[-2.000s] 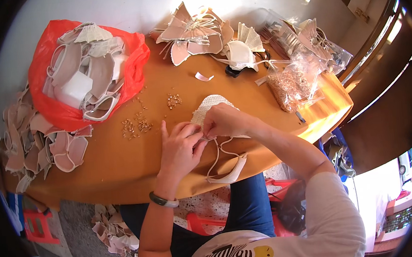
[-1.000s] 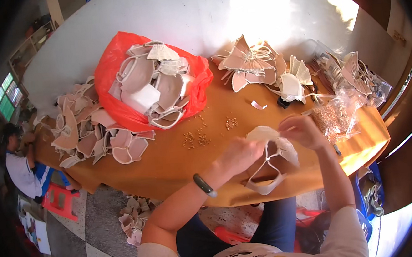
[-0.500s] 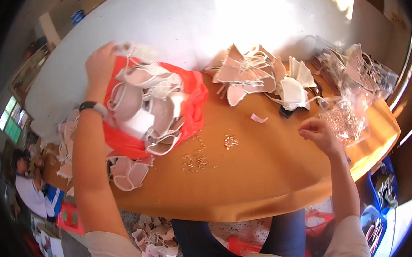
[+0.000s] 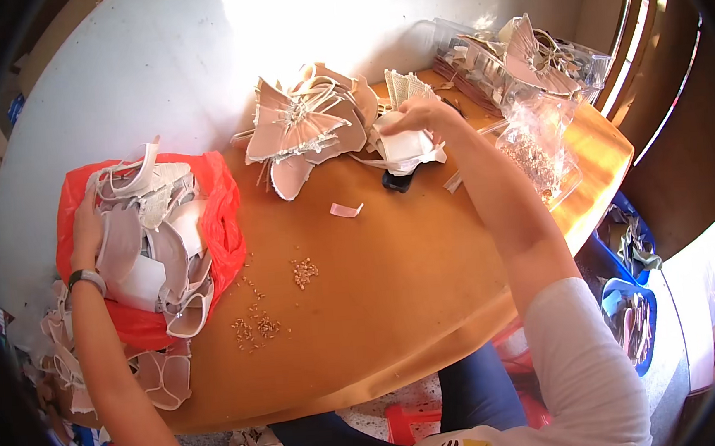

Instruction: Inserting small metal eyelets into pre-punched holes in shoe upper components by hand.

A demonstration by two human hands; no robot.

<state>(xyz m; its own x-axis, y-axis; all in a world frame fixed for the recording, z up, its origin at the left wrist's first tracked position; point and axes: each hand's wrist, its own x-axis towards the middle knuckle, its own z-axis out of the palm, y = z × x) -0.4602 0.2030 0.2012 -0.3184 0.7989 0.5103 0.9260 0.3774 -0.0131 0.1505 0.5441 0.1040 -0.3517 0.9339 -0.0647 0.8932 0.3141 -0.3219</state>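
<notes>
At the left, my left hand (image 4: 86, 232) lies in the side of a red plastic bag (image 4: 223, 203), against the beige and white bras (image 4: 138, 280) that fill it. Its visible fingers look stretched out, the tips partly hidden among the cups. Farther right, my right hand (image 4: 425, 116) reaches over a white bra (image 4: 406, 149) at the back of the table, with its fingers closed at the top of the cup. Just left of that hand spreads a heap of pinkish-beige bras (image 4: 297, 136). A small black object (image 4: 396, 181) shows under the white bra.
Small gold-coloured metal pieces (image 4: 257, 325) lie loose on the brown tabletop (image 4: 394, 278), near a pink scrap (image 4: 346, 210). A clear bag of such pieces (image 4: 527, 157) and a clear box of bras (image 4: 587, 66) stand at the right. Blue baskets (image 4: 630, 324) are below.
My view has swung right. My left hand has come down from the bag's far edge into its side. My right hand has moved from above the table to the white bra.
</notes>
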